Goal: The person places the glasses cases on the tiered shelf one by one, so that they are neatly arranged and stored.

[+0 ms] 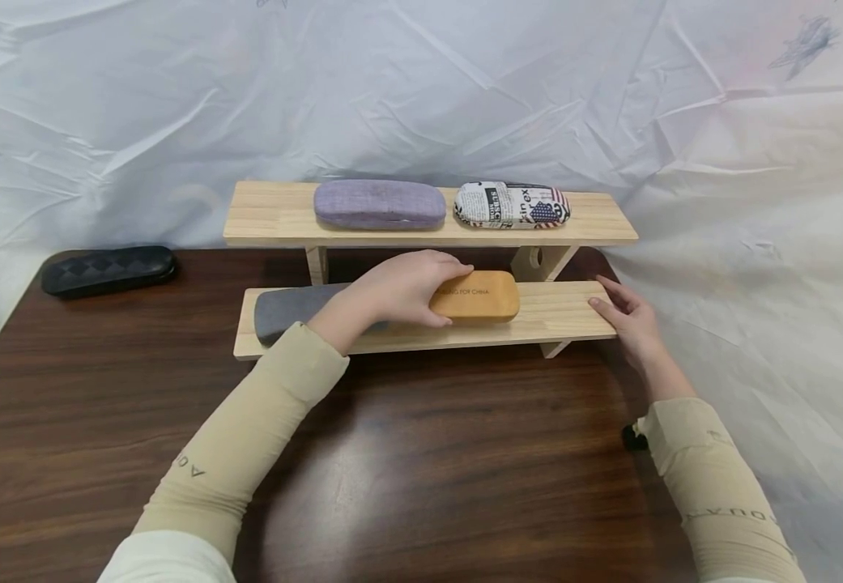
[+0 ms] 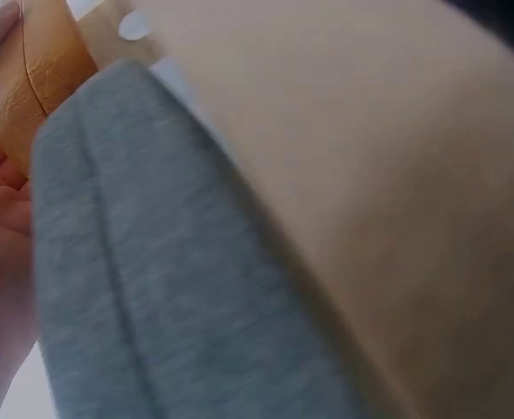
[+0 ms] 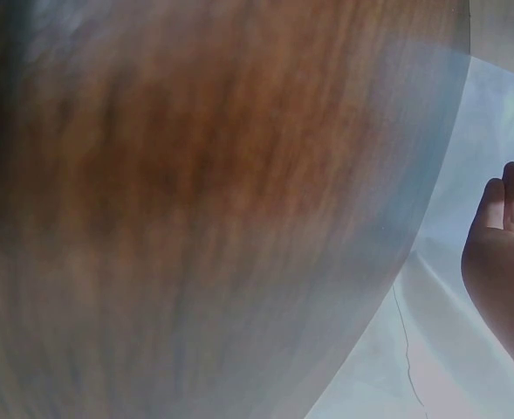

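Observation:
My left hand (image 1: 408, 285) grips an orange-tan glasses case (image 1: 483, 296) with dark lettering, thumb at its near side and fingers across its left end. That case sits on or just over the lower tier of a two-tier wooden shelf (image 1: 559, 312). A grey glasses case (image 1: 293, 309) lies at the left of this tier, partly hidden under my left wrist; it fills much of the left wrist view. With the thumb on top, my right hand (image 1: 636, 324) holds the right end of the lower board. Some of its fingers are hidden in the head view.
On the upper tier lie a purple glasses case (image 1: 380, 203) and a newspaper-print glasses case (image 1: 512, 205). A black glasses case (image 1: 108, 271) lies on the dark wooden table (image 1: 421, 470) at the back left. White sheeting (image 1: 173, 97) hangs behind and at the right.

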`<move>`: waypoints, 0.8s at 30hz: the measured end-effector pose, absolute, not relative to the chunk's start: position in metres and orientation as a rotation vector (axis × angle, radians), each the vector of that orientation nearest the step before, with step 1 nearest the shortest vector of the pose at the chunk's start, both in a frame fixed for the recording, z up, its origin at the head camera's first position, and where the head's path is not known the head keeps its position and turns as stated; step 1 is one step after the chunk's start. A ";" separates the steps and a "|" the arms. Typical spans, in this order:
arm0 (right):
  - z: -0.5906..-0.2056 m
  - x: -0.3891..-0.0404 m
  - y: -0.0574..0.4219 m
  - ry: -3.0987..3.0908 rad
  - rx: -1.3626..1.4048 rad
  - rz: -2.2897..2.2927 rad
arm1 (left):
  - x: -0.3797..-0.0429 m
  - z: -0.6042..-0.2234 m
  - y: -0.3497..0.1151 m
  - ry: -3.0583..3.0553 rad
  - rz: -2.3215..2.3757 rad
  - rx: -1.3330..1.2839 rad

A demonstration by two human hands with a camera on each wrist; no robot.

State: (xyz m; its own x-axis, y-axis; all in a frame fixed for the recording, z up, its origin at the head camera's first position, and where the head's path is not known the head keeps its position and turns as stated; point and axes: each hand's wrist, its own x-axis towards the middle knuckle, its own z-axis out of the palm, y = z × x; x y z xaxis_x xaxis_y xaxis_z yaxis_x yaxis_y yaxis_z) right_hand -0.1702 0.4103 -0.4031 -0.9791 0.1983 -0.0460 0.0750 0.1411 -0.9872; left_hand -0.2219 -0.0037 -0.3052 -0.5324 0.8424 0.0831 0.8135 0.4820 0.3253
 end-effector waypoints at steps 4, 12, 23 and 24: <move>-0.406 -0.172 0.412 -2.297 -0.269 1.979 | -0.224 -0.310 -0.003 2.620 0.491 1.424; -0.407 -0.172 0.413 -2.300 -0.281 1.971 | -0.230 -0.322 -0.007 2.568 0.554 1.334; -0.405 -0.172 0.411 -2.294 -0.297 1.976 | -0.230 -0.333 -0.015 2.560 0.644 1.300; -0.405 -0.172 0.412 -2.292 -0.294 1.978 | -0.229 -0.333 -0.016 2.561 0.643 1.302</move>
State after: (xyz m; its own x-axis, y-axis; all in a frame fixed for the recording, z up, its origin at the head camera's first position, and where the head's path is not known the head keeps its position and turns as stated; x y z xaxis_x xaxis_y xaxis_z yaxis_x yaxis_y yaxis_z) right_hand -0.1720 0.4117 -0.4055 -0.9763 0.2104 -0.0501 0.0803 0.1376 -0.9872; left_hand -0.2294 -0.0158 -0.3329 -0.5931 0.8049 0.0211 0.7193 0.5179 0.4630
